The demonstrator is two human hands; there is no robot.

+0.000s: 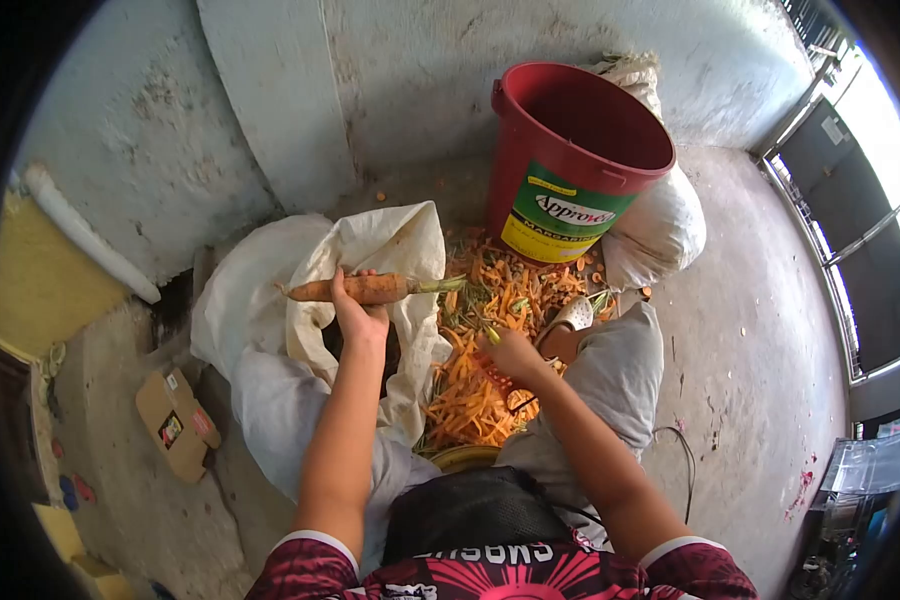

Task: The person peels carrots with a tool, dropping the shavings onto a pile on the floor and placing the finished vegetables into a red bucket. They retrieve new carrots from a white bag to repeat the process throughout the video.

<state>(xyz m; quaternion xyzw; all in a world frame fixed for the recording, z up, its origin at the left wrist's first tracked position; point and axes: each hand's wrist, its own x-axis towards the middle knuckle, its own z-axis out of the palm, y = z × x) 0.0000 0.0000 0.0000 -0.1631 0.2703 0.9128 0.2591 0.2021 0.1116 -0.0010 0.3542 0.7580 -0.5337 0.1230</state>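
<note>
My left hand is closed around an unpeeled carrot, held level above the mouth of a white woven sack. The carrot's green stalk end points right and its thin tip points left. My right hand is closed over the peelings, apart from the carrot. A small yellow-green tip shows at its fingers; the rest of what it holds is hidden. Beneath that hand, orange carrot peelings lie in a heap with green stalk bits among them.
Beyond the heap stands a large red bucket with a margarine label. A full white sack leans behind it. Cardboard lies on the concrete floor at left. A shoe shows by my right knee, and a dark cable trails nearby.
</note>
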